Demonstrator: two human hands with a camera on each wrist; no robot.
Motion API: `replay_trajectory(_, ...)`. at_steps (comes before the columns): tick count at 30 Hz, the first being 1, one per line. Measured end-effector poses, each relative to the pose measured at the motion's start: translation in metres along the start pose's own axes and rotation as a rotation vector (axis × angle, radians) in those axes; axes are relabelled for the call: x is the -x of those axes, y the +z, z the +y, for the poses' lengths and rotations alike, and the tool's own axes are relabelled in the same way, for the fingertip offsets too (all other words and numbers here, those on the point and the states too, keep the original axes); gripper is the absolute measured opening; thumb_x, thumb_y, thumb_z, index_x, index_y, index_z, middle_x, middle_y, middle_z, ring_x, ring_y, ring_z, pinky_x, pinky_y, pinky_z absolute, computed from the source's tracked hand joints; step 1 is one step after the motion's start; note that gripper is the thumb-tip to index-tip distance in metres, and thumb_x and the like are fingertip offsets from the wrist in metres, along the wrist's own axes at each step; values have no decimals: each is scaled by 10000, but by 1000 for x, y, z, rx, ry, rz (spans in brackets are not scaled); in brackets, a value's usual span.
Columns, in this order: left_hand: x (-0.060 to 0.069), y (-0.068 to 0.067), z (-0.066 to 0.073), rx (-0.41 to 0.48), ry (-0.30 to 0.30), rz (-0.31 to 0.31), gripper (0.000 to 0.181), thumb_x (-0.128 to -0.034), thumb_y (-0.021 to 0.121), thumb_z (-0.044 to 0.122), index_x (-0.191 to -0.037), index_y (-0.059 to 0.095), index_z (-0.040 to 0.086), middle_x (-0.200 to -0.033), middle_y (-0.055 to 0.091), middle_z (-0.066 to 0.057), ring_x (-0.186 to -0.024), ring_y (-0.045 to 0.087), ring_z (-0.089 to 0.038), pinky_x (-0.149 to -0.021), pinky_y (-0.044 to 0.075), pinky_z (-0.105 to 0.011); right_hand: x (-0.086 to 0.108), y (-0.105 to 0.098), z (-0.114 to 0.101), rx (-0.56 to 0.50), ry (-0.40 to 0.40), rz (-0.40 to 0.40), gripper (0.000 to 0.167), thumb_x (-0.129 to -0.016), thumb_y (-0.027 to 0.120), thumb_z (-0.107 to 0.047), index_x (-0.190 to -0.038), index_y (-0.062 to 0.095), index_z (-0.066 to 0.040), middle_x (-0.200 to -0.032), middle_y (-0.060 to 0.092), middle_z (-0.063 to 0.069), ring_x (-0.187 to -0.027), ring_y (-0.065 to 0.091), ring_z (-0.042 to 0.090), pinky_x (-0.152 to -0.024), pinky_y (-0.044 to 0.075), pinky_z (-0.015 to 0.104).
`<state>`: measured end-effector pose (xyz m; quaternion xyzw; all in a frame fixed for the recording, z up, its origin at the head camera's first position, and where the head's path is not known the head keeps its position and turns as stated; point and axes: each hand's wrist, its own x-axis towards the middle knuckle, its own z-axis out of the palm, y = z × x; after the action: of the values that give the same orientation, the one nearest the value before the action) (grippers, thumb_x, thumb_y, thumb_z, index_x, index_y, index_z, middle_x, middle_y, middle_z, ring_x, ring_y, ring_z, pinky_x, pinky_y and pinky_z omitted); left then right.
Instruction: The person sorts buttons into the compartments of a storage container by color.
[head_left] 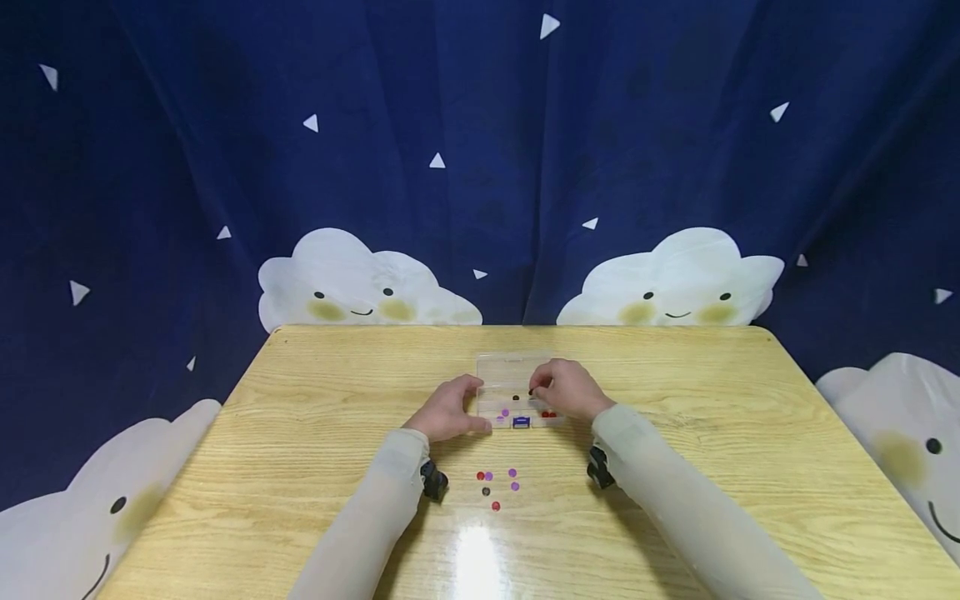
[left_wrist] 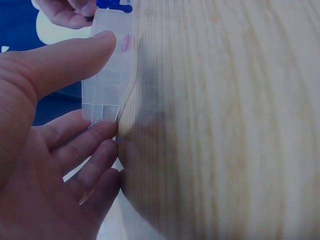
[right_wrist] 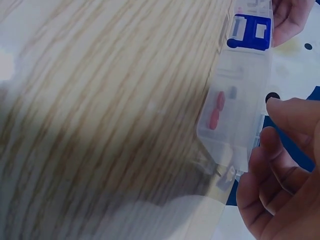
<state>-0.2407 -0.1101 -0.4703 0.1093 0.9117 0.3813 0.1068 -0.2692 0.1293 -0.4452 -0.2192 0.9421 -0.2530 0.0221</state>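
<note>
A clear plastic box (head_left: 510,369) with its lid raised at the back stands on the table, a blue latch (head_left: 521,422) on its front. My left hand (head_left: 447,408) holds the box's left end, thumb at the front and fingers around the side. Over the right part of the box, my right hand (head_left: 572,390) pinches a small black disc (right_wrist: 272,96) between thumb and forefinger. Inside lie purple discs (head_left: 505,412) at the left, a black disc (head_left: 516,397) farther back, and red discs (right_wrist: 214,120) at the right.
Several loose discs lie on the wooden table (head_left: 337,375) in front of the box: red (head_left: 496,506), purple (head_left: 512,472) and black (head_left: 486,492). A dark blue curtain (head_left: 465,100) with white clouds hangs behind the table's far edge.
</note>
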Motion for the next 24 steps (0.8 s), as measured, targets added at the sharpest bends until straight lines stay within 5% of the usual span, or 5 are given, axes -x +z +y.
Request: replay_trajectory(24,0,-1,0,-12,1,-3,782,-761,863,275,-1425,493,96,-1389,565,-142,-1299,519,-315,-1118,430,-481,0,-1,-2,-60,-14,-24,70,-902,684,-112,-924,750,-103,-889,670,22,-768,569,127,-687,498,264)
